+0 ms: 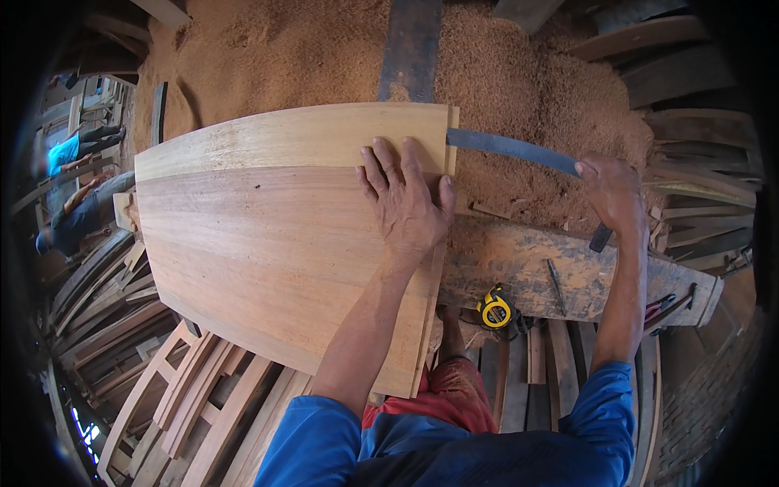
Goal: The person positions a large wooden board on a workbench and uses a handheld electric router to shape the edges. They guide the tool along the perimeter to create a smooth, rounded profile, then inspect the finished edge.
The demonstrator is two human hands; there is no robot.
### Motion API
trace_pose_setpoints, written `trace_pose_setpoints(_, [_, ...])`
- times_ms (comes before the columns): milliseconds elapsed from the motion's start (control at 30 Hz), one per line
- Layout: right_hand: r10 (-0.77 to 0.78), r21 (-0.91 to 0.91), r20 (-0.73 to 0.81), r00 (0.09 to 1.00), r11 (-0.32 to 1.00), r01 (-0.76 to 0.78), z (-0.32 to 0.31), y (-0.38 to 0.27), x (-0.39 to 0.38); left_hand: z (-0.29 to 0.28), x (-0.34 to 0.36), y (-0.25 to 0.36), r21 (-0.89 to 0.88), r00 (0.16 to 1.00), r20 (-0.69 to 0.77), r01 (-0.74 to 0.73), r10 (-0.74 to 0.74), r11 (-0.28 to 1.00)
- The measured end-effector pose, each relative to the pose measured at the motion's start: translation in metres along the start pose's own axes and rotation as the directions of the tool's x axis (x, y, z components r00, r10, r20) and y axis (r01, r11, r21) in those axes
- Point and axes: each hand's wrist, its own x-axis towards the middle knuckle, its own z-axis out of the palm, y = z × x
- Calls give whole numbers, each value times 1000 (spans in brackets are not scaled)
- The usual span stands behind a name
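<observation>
A broad wooden panel [268, 235], pale along its far strip and browner below, lies in front of me with its stepped edge on the right. My left hand [410, 199] rests flat on it near that edge, fingers spread. Out to the right, my right hand [610, 193] is closed around a long, flat, dark metal strip [511, 148]. The strip's far end meets the panel's right edge near the far corner, and its black tail shows below my fist. It looks like a flat file, but its surface is too unclear to be certain.
A worn plank bench [527, 268] holds a yellow-and-black tape measure [494, 311] and a thin dark tool [556, 286]. Sawdust [535, 89] covers the ground beyond. Curved timber pieces [174, 398] lie stacked left and right. Two people [81, 207] are at the far left.
</observation>
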Motion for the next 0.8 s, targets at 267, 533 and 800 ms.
trace_pose_setpoints(267, [-28,13,-59,998,1000,28,1,-1,-6,3,-1,-2,-27,1000,-9,-10,10,1000])
trace_pose_setpoints(533, [-52,9,-63,997,999,52,7,5,-2,2,-1,-1,16,1000,25,6,-6,1000])
trace_pose_setpoints(800, [-49,38,-61,997,998,51,10,7,0,4,-1,-2,-12,1000,-8,-13,13,1000])
